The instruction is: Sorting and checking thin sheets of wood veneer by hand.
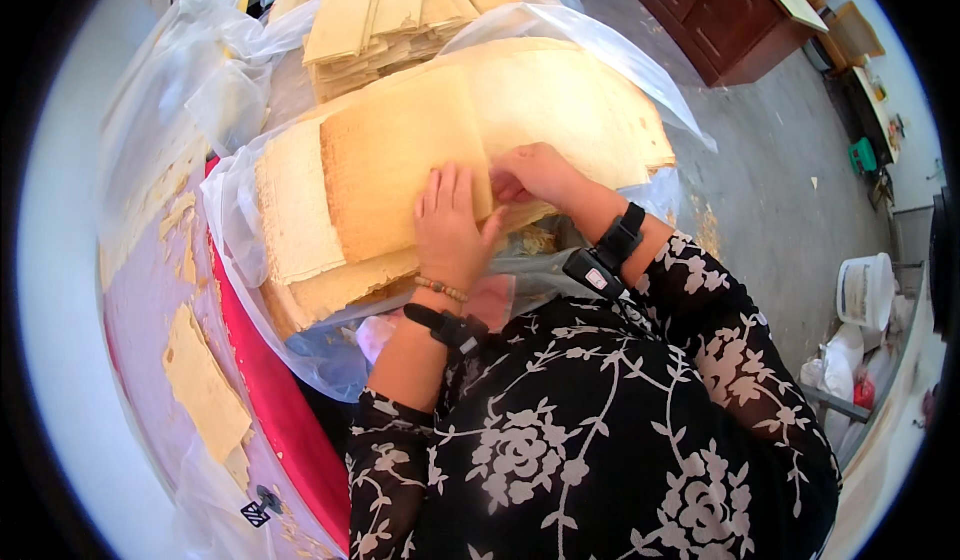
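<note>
Thin, pale-yellow sheets with rough edges lie in a broad stack (pixel 560 90) in front of me. On top is a darker tan-yellow sheet (pixel 390 150). My left hand (pixel 450 218) rests flat on its near right part, with the fingers stretched out and the thumb apart. At the right edge of that sheet, my right hand (pixel 530 173) has its fingers curled in, pinching the edge. The fingertips are partly hidden. A beaded bracelet (pixel 441 289) and a black strap device (pixel 445 327) are on my left wrist; another black strap (pixel 622 235) is on my right.
Behind stands a second pile of smaller yellow sheets (pixel 390 10). Clear plastic film (pixel 225 70) lies under and around the stacks. Broken pieces (pixel 205 390) lie on the purplish surface at left, beside a red edge (pixel 265 380). A dark-red cabinet (pixel 715 15) and white bucket (pixel 864 290) stand at right.
</note>
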`<action>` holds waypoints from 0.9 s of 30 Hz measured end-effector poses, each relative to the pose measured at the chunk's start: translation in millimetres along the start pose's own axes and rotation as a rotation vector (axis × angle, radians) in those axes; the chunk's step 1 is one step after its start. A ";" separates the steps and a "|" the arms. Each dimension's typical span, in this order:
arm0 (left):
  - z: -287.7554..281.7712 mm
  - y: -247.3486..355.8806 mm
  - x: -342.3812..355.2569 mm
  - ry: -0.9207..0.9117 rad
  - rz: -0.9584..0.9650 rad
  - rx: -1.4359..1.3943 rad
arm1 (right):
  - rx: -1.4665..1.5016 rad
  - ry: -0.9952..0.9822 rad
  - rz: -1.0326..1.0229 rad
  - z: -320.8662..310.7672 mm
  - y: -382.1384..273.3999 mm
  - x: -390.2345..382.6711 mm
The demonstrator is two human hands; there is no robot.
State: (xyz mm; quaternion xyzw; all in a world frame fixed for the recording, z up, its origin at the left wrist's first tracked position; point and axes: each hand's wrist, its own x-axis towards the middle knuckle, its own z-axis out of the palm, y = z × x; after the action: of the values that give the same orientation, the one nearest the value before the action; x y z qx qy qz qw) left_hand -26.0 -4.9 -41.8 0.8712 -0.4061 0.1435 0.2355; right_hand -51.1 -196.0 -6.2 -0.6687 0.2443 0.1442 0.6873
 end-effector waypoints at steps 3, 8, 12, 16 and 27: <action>4.6 9.4 2.5 0.045 -0.026 0.003 | 0.058 -0.002 -0.101 -2.4 10.8 -5.5; 18.0 8.4 -3.1 0.067 -0.031 0.107 | -0.315 0.032 -0.355 -3.3 13.5 -5.4; 19.1 -3.7 2.1 0.107 0.004 0.109 | -0.906 0.378 -0.893 3.9 22.4 1.3; -30.2 3.5 31.2 -0.107 -0.662 -0.304 | -1.149 0.421 -0.860 -1.3 34.7 5.7; -69.5 -50.9 20.8 0.361 -0.658 -1.090 | -1.027 0.427 -0.957 48.3 -17.2 19.1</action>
State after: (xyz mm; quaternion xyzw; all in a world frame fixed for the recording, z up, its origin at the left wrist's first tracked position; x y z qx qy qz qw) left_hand 22.5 46.9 11.4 0.6683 -0.0875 -0.0181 0.7385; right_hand -19.1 -151.8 -2.4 -0.9536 -0.0444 -0.2089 0.2123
